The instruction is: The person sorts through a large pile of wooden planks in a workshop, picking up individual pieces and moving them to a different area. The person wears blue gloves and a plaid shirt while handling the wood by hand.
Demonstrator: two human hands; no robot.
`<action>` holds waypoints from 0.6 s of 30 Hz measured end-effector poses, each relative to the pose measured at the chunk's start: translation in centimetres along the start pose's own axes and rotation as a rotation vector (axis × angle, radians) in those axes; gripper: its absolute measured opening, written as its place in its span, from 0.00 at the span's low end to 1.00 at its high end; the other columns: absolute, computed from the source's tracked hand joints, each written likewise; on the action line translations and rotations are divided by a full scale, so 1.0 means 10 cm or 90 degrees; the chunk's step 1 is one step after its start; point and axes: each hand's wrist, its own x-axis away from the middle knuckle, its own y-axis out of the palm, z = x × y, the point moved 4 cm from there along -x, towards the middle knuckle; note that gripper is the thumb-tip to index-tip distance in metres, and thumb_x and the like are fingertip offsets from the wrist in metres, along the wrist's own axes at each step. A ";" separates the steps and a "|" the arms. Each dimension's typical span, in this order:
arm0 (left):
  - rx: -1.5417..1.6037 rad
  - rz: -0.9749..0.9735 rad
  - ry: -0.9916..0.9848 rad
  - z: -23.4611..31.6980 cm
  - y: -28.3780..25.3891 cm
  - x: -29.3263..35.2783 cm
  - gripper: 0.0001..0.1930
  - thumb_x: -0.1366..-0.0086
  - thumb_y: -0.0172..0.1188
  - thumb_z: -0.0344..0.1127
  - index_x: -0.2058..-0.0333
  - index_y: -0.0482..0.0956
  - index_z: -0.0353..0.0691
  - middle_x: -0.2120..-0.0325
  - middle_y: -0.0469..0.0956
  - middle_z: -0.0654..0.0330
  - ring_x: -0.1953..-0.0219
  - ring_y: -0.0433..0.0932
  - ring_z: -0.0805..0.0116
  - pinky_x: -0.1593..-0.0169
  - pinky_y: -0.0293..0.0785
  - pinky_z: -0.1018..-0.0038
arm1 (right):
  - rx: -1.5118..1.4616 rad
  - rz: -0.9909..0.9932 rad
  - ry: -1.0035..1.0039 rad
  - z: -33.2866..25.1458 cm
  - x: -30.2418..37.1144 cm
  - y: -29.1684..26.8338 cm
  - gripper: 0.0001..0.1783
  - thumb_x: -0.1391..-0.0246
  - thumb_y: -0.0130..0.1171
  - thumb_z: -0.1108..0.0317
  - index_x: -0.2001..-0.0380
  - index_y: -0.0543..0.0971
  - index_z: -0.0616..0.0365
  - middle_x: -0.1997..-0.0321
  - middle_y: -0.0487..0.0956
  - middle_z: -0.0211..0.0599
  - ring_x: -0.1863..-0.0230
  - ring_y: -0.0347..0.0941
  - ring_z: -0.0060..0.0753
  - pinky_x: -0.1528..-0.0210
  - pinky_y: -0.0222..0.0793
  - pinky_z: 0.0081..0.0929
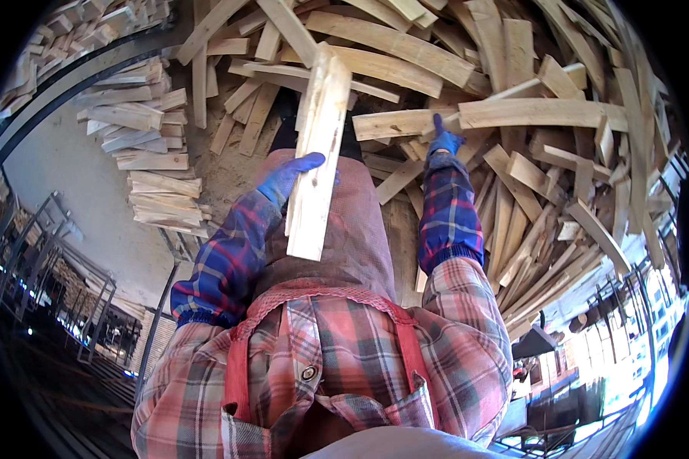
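Note:
My left hand (285,177), in a blue glove, is closed around a bundle of pale wooden boards (323,164). The boards lie lengthwise over my lap, their near end toward my waist. The thumb rests across the top board, while the fingers beneath are hidden. Farther right, my right hand (445,142), also gloved in blue, reaches to the edge of the loose wood pile (505,176). Its thumb and fingers are spread beside a plank (402,124); whether they touch it I cannot tell. Another long plank (543,113) lies just to the right of that hand.
Loose boards heap up ahead and to the right. At the left stands a neat stack of short boards (142,141), with more stacked wood (92,34) behind a curved dark metal bar (61,96). A brown apron (352,229) covers my lap. Metal racks (53,260) stand at far left.

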 end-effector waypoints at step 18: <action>-0.081 -0.071 0.086 0.30 0.13 0.37 0.26 0.43 0.65 0.49 0.57 0.77 0.28 0.70 0.81 0.50 0.72 0.81 0.59 0.65 0.80 0.66 | -0.495 -0.499 0.043 0.15 3.27 -2.21 0.12 0.39 0.54 0.53 0.70 0.74 0.49 0.80 0.70 0.26 0.80 0.68 0.24 0.79 0.65 0.21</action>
